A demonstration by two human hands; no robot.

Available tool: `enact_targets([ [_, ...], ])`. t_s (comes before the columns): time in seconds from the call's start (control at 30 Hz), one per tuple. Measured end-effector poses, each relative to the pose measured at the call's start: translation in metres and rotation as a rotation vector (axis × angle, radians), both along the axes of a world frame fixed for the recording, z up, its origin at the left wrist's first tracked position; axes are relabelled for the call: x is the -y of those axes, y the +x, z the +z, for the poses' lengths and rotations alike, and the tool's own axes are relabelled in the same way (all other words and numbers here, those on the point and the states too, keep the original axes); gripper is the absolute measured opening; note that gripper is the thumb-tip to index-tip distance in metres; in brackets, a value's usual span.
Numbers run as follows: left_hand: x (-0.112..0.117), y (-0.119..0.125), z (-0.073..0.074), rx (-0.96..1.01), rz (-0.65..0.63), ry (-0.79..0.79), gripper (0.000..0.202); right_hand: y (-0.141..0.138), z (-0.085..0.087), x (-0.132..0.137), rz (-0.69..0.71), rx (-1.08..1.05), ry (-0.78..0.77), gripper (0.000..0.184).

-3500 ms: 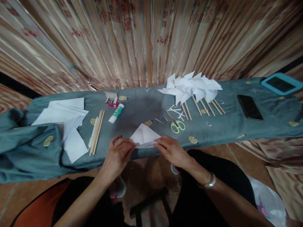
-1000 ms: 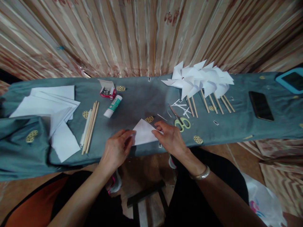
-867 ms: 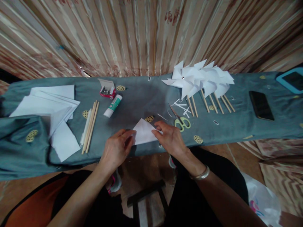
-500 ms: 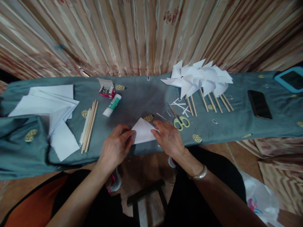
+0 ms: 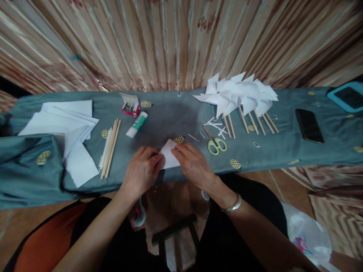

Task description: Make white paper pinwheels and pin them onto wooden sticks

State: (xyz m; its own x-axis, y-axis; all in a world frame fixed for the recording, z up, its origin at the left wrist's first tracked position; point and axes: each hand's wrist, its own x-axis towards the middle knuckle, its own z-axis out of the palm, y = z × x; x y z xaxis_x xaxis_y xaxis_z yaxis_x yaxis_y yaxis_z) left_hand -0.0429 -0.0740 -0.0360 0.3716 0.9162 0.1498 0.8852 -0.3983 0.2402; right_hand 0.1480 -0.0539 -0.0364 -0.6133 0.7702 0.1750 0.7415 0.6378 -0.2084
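Note:
Near the table's front edge lies a folded white sheet of paper (image 5: 169,155), its pointed corner facing away from me. My left hand (image 5: 144,166) pinches its left side between thumb and fingers. On the right side, my right hand (image 5: 193,160) has thumb and fingers closed on the paper, hiding that corner. Scissors (image 5: 216,145) with green handles lie just right of my right hand, beside thin white paper strips (image 5: 218,125). Beyond my left hand is a glue stick (image 5: 137,124) with a green label.
Paper sheets (image 5: 82,166) lie at the left beside wooden sticks (image 5: 112,149). A small red box (image 5: 131,108) of metal pins stands behind the glue stick. Several paper pinwheels (image 5: 241,94) on sticks lie back right. Farther right are a phone (image 5: 309,125) and a blue-framed device (image 5: 347,96).
My right hand has slid left along the paper, nearer to my left hand, and less of the sheet shows. The view has shifted slightly.

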Motion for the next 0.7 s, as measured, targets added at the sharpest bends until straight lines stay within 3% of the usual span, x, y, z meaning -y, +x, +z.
enact_targets([
  [0.37, -0.001, 0.001, 0.001, 0.004, 0.006, -0.006, 0.022, -0.006, -0.001, 0.001, 0.049, 0.023, -0.064, 0.032],
  [0.6, 0.003, 0.007, -0.001, 0.122, -0.139, -0.070, 0.025, -0.003, -0.003, -0.001, 0.051, -0.015, -0.079, 0.033],
  [0.7, 0.005, 0.011, -0.001, 0.177, -0.125, -0.080, 0.025, -0.002, -0.005, -0.001, 0.042, -0.053, -0.084, 0.030],
])
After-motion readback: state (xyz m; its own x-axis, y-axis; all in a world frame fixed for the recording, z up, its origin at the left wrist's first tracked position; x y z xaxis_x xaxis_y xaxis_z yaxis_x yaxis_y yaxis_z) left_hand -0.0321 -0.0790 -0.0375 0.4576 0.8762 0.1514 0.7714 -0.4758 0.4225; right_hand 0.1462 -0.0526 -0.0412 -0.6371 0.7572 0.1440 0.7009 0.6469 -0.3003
